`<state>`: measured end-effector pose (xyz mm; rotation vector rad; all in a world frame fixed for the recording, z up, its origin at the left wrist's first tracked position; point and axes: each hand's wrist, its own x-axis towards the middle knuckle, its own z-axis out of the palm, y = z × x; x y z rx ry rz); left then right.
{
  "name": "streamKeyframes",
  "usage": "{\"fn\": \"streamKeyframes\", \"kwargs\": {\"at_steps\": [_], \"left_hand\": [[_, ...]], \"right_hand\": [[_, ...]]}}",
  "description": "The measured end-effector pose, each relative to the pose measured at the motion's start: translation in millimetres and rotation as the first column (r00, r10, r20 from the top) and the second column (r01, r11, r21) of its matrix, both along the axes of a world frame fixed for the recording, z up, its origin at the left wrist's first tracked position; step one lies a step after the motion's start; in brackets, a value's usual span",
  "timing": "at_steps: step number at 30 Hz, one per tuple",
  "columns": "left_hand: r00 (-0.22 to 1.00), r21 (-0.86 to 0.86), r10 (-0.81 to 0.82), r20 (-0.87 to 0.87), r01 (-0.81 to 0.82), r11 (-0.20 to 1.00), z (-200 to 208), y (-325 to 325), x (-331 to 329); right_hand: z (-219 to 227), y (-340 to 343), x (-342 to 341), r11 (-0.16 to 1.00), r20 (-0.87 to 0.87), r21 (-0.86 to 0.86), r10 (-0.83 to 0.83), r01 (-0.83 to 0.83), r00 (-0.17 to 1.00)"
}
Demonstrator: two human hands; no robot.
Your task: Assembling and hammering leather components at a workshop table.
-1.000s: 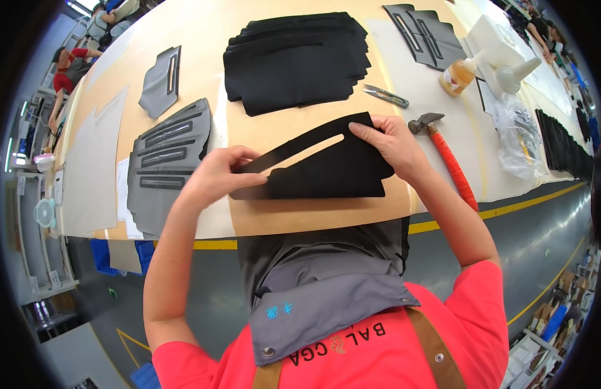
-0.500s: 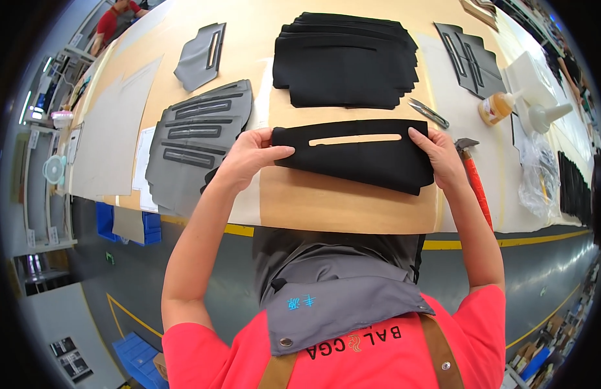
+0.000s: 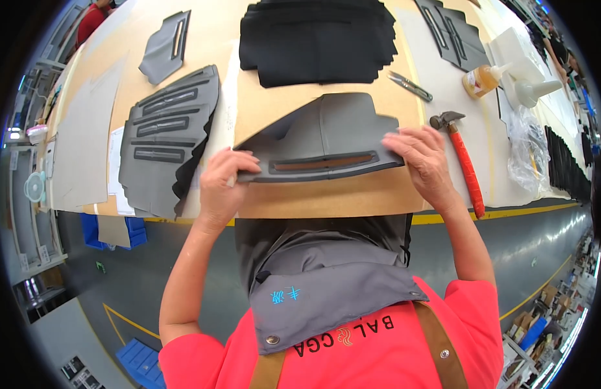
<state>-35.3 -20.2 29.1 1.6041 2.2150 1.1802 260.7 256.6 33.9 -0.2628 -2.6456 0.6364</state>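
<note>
A grey panel with a long framed slot spans the space between my hands, its slotted edge facing me and its far part bulging up. My left hand pinches the panel's near left corner. My right hand is closed at the right end, fingers over the top and thumb hidden. To the left lies a fanned stack of similar slotted grey panels. Beyond the held panel rests a stack of black panels.
A red-handled hammer lies right of my right hand, with thread snips farther off. An amber glue bottle, a white nozzle bottle and a clear plastic bag stand near the right edge. Single grey panels lie far off.
The panel has been turned over from its black side to its grey side, its slot now toward me. Both hands have shifted their hold, and the view has moved slightly.
</note>
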Motion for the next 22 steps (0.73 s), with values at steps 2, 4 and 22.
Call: {"fn": "streamKeyframes", "kwargs": {"at_steps": [2,4,22], "left_hand": [[0.975,-0.093,-0.086,-0.206,0.068,0.993,-10.2,-10.1,7.8],[0.968,-0.07,-0.037,-0.247,0.02,0.997,-8.6,-16.5,13.3],[0.977,-0.007,-0.056,-0.204,0.056,0.998,-30.2,6.5,47.3]], "right_hand": [[-13.6,12.6,24.8,0.917,-0.081,0.274,-0.278,0.29,0.957],[-8.9,14.8,50.8,0.736,-0.091,0.368,-0.579,0.568,0.81],[25.3,-48.9,42.8,0.735,0.184,-0.36,-0.547,0.574,0.816]]}}
